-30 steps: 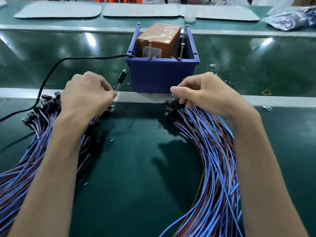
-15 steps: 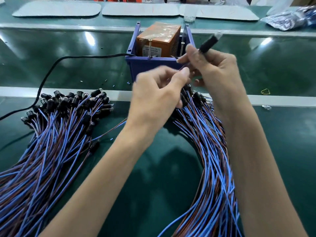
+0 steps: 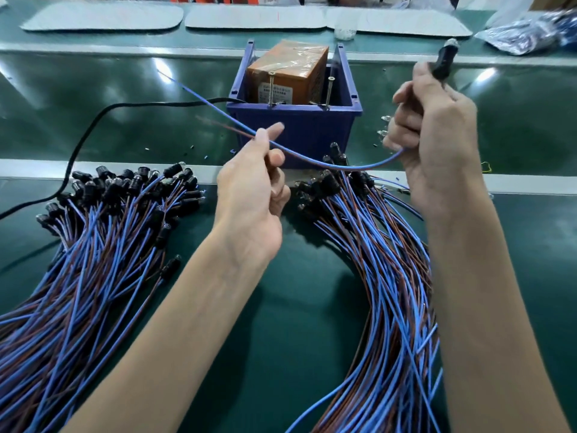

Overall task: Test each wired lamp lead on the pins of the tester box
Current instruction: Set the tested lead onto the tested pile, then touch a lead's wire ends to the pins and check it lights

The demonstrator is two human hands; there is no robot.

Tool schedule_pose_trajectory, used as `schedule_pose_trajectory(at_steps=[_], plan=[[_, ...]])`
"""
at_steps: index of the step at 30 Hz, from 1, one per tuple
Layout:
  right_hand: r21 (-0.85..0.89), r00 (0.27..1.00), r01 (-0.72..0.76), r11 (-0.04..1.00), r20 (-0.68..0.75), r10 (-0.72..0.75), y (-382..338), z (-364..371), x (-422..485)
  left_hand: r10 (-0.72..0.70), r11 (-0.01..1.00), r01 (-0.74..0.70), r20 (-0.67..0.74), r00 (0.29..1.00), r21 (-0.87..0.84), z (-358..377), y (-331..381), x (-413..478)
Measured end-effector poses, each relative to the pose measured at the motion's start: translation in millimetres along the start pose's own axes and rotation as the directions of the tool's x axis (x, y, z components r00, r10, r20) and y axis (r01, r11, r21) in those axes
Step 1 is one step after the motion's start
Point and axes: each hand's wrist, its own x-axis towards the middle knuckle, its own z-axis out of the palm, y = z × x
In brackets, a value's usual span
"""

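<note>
The held lead (image 3: 312,160) blurs at its far ends; tester box (image 3: 287,70) label unreadable

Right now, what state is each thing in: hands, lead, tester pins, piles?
tester pins, upright, untouched.
lamp lead, raised, wire ends clear of the pins.
left hand, pinches its wires.
right hand, grips its lamp holder.
left pile, lying flat.
right pile, lying flat.

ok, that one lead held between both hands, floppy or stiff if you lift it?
Probably floppy: the lead sags in a curve between the left hand and right hand. Likely a bit springy, since its free ends stick out fairly straight past that left hand. Seems light; a pinch carries it.
</note>
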Motion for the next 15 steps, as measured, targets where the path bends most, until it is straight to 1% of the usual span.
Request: schedule_pose_trajectory(at_steps=[1,3,6,8,11,13,15], plan=[[-0.029,1.0,0.004,1.0,0.013,-0.004,1.0,-2.1,0.9,0.035,0.995,-0.037,0.023,0.999,0.09,-0.3,-0.5,-0.6],[-0.094,0.999,0.0,0.996,0.054,0.005,2.7,-5.9,1.6,0.085,0.954,-0.114,0.114,0.99,0.278,-0.4,-2.3,-1.1],[-0.281,0.987,-0.017,0.96,0.149,0.062,3.8,-10.0,-0.2,0.08,0.853,-0.206,0.27,0.959,0.479,0.8,-5.8,-1.8],[-0.381,0.965,-0.052,0.923,0.219,0.144,4.3,-8.8,-3.3,0.043,0.816,-0.208,0.302,0.952,0.54,0.7,-7.9,-1.6],[-0.48,0.939,-0.074,0.874,0.262,0.223,6.0,-3.5,-7.8,-0.012,0.781,-0.19,0.317,0.948,0.595,-1.8,-9.5,0.8],[-0.504,0.938,-0.063,0.862,0.266,0.224,6.6,-0.6,-9.6,-0.012,0.757,-0.207,0.331,0.944,0.619,-3.5,-9.1,2.6],[-0.47,0.938,-0.072,0.88,0.268,0.22,7.1,1.4,-9.8,0.023,0.733,-0.247,0.339,0.94,0.634,-4.4,-9.5,3.9]])
